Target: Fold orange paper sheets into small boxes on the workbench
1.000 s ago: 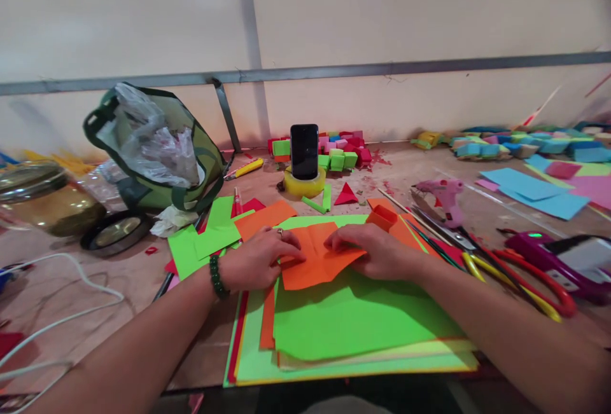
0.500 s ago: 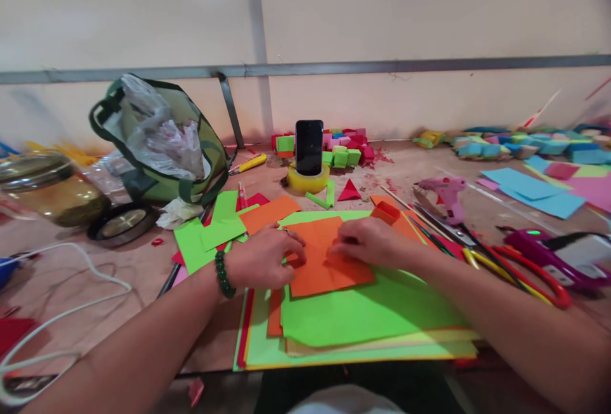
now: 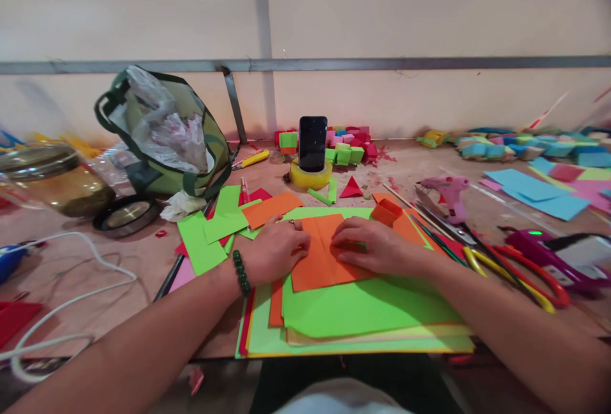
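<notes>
A square sheet of orange paper [image 3: 319, 268] with a faint crease down its middle lies on a stack of coloured sheets [image 3: 367, 312], bright green on top. My left hand [image 3: 277, 250], with a green bead bracelet at the wrist, has its fingers curled onto the sheet's left edge. On the right half, my right hand [image 3: 375, 247] rests with fingers stretched out and slightly apart. A small folded orange paper box [image 3: 386, 210] sits just beyond it. Left of the stack are green paper strips [image 3: 203, 245] and an orange piece [image 3: 272, 209].
A phone [image 3: 312, 142] stands in a yellow tape roll [image 3: 310, 175], small folded paper boxes [image 3: 348, 154] behind. Scissors [image 3: 534, 274], a pink glue gun [image 3: 449, 194] and a purple device [image 3: 554, 261] lie right. Leftward are a bag [image 3: 210, 140], a jar [image 3: 52, 179] and a white cable [image 3: 90, 255].
My right hand has gone from pinched fingers near the sheet's middle to fingers stretched over its right half. My left fingers have moved slightly inward. The view has shifted a little.
</notes>
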The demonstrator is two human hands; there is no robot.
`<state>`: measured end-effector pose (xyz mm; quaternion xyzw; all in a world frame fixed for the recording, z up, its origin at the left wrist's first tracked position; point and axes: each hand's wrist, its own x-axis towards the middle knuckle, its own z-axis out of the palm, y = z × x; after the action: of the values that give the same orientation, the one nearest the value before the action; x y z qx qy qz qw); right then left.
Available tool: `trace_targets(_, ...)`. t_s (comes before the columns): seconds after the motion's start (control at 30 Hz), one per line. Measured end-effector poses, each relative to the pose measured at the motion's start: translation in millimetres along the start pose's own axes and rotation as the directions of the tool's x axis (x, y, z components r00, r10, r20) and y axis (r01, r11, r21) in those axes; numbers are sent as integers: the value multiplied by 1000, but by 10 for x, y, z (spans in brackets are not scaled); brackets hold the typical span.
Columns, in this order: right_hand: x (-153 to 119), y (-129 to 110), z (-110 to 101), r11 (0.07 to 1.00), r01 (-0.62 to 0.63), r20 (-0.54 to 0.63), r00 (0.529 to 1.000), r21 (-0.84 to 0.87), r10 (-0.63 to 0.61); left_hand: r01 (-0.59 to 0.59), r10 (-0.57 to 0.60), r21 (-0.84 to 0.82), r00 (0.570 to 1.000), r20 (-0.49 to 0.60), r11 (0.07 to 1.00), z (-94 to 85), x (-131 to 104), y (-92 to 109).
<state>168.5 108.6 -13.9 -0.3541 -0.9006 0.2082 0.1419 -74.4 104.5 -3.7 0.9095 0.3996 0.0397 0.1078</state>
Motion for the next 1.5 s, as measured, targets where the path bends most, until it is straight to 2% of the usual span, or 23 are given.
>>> trace_targets(0.07,-8,19,1,1000,5,-20,1000,16,-5,37,-36,57,999,-13,998,9,20,-37)
trace_targets(0.1,-12,26,-2,1000,7,-26,1000,29,-6,83,-79,79,995,-52,993,1,25,-89)
trace_targets(0.13,-15,31,-6,999,7,-30,1000,43,-6,185,-171,106,976,-133,977,-16,26,-161)
trace_targets(0.17,-18,35,-10,998,7,-35,999,57,-5,325,-275,145,918,-286,934,-42,22,-247)
trace_targets(0.2,-20,36,-13,997,6,-39,999,71,-3,443,-333,158,826,-455,883,-75,15,-336)
trace_targets(0.23,-21,35,-19,996,4,-42,999,84,-1,515,-350,152,742,-571,843,-111,6,-419)
trace_targets(0.27,-22,33,-27,995,2,-41,999,98,3,552,-349,144,686,-638,822,-148,-5,-485)
trace_targets(0.3,-24,29,-38,994,-4,-38,999,113,8,571,-351,135,656,-668,810,-182,-16,-528)
trace_targets(0.33,-27,25,-53,991,-14,-30,999,132,18,562,-342,138,660,-669,815,-212,-25,-544)
trace_targets(0.37,-32,24,-70,988,-29,-17,999,154,32,527,-322,150,694,-644,837,-236,-35,-533)
trace_targets(0.43,-45,32,-107,975,-66,25,998,214,62,376,-239,172,817,-525,910,-264,-58,-447)
trace_targets(0.5,-60,59,-133,955,-99,68,994,281,83,138,-85,142,941,-327,980,-269,-97,-314)
trace_targets(0.53,-66,79,-139,945,-111,84,992,309,89,13,7,98,979,-205,995,-264,-123,-246)
trace_targets(0.57,-69,99,-140,936,-119,96,991,330,93,-96,99,46,993,-68,994,-256,-151,-184)
trace_targets(0.63,-70,132,-133,929,-128,105,990,347,97,-201,204,-36,970,135,979,-232,-201,-85)
trace_targets(0.7,-62,139,-124,929,-138,107,988,344,107,-218,229,-70,948,223,973,-193,-219,-23)
trace_targets(0.9,-72,21,-149,946,-157,96,986,285,135,-73,73,15,997,36,997,-23,-95,28)
trace_targets(1.03,-103,14,-130,953,-184,75,982,242,171,28,-33,-88,998,-45,996,43,-37,-30)
trace_targets(1.13,-81,101,-41,937,-229,-25,970,264,244,156,-182,-220,978,-100,963,79,-14,-138)
trace_targets(1.23,-23,189,65,894,-280,-124,932,349,341,247,-293,-314,950,-107,917,115,27,-245)
trace_targets(1.3,13,204,104,885,-313,-173,906,345,387,300,-361,-358,925,-116,884,134,63,-286)
trace_targets(1.4,40,164,101,875,-402,-190,868,270,458,330,-415,-438,903,-111,836,156,105,-304)
trace_targets(1.5,39,128,82,843,-470,-169,837,261,520,344,-424,-451,902,-86,824,178,111,-300)
